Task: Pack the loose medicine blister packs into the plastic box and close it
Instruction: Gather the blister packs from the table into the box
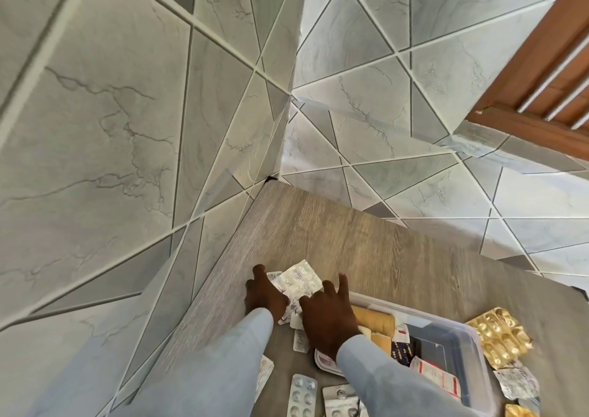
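Note:
On the wooden table both my hands are on a small heap of silver blister packs [298,281] left of the box. My left hand [263,295] lies on the heap's left side with curled fingers round the packs. My right hand [328,314] presses on the heap's right side, fingers spread. The clear plastic box [471,333] stands open to the right, with several packs and cartons inside. More loose silver packs [301,394] lie near the front. Gold blister packs [500,333] lie right of the box.
The grey wooden table [334,225] sits in a corner of tiled walls [127,129], which close it off on the left and at the back. A crumpled silver pack [518,381] lies below the gold ones. A brown wooden frame [541,66] is at the upper right.

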